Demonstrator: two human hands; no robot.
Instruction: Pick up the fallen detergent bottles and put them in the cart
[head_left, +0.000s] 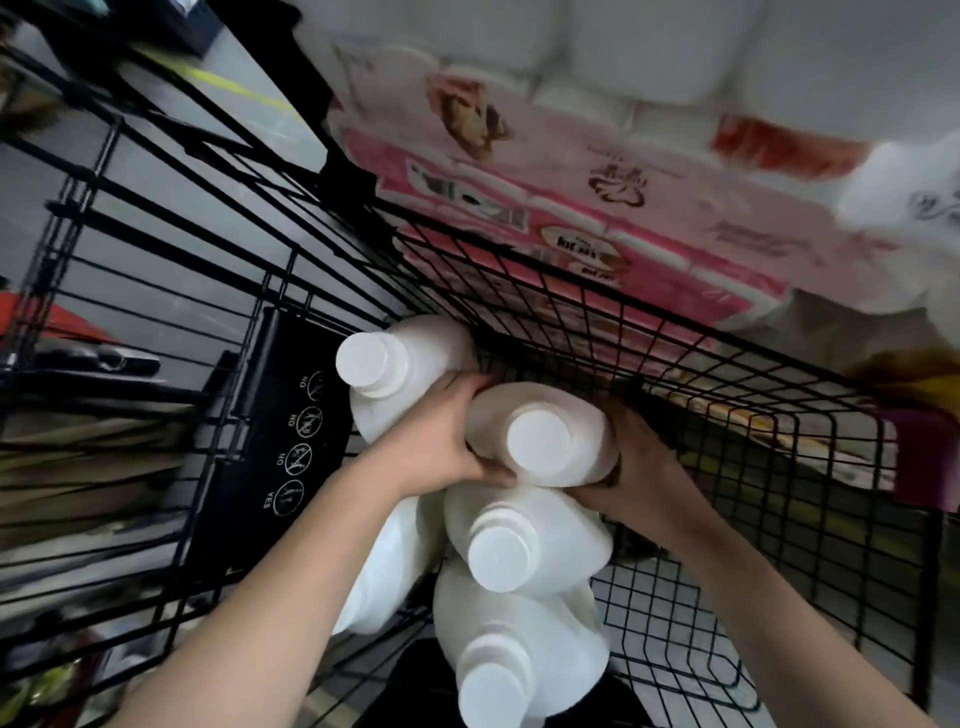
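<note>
Several white detergent bottles with white caps stand inside the black wire cart (571, 332). My left hand (441, 441) and my right hand (639, 462) grip one bottle (545, 441) from both sides, holding it in the far part of the cart. Behind my left hand stands another bottle (395, 374) against the cart's far corner. A third bottle (524, 540) sits just below the held one, and one more bottle (514, 654) is nearest to me. A further bottle (384, 571) lies partly hidden under my left forearm.
The cart's black child-seat flap (275, 431) with printed warning signs stands at the left. Pink and white packs of paper rolls (597, 171) fill the shelf beyond the cart. Grey floor with a yellow line (239, 91) shows at the upper left.
</note>
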